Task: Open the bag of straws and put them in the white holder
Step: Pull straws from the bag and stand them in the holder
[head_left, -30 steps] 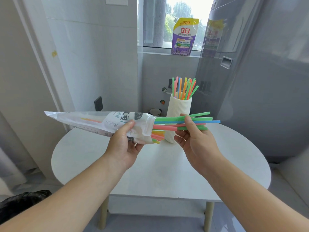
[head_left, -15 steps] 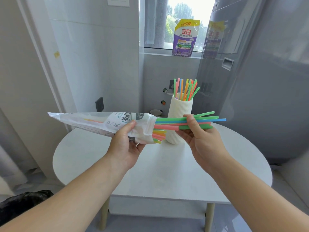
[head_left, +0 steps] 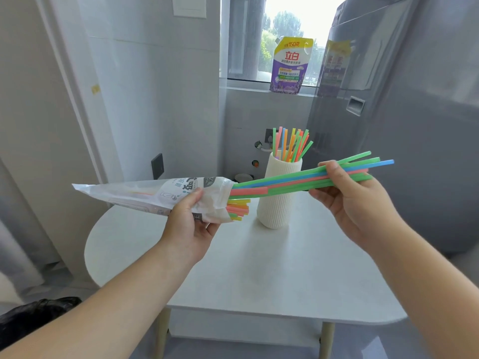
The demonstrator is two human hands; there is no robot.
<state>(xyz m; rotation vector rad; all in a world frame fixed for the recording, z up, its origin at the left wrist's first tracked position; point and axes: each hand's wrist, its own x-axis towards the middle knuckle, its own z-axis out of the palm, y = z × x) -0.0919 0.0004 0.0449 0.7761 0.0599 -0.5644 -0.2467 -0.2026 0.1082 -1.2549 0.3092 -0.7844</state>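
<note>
Holding the bag (head_left: 145, 193) in our left hand (head_left: 188, 224), we grip it near its open mouth, thumb on top and fingers curled beneath. Its sealed end points left and a little upward. Our right hand (head_left: 352, 200) pinches a bunch of green, blue and pink straws (head_left: 290, 178) between thumb and fingers. The left ends of that bunch lie in the bag's mouth and the right ends reach past our fingers. Shorter straw ends (head_left: 237, 209), orange, pink, yellow and green, poke from the lower part of the mouth. We hold both hands above the white table (head_left: 259, 268). The white holder (head_left: 278, 203) stands upright on it, and the bunch crosses in front of its upper part. Coloured straws in the holder (head_left: 290, 145) fan upward. A purple pouch (head_left: 289, 66) stands on the window sill behind.
</note>
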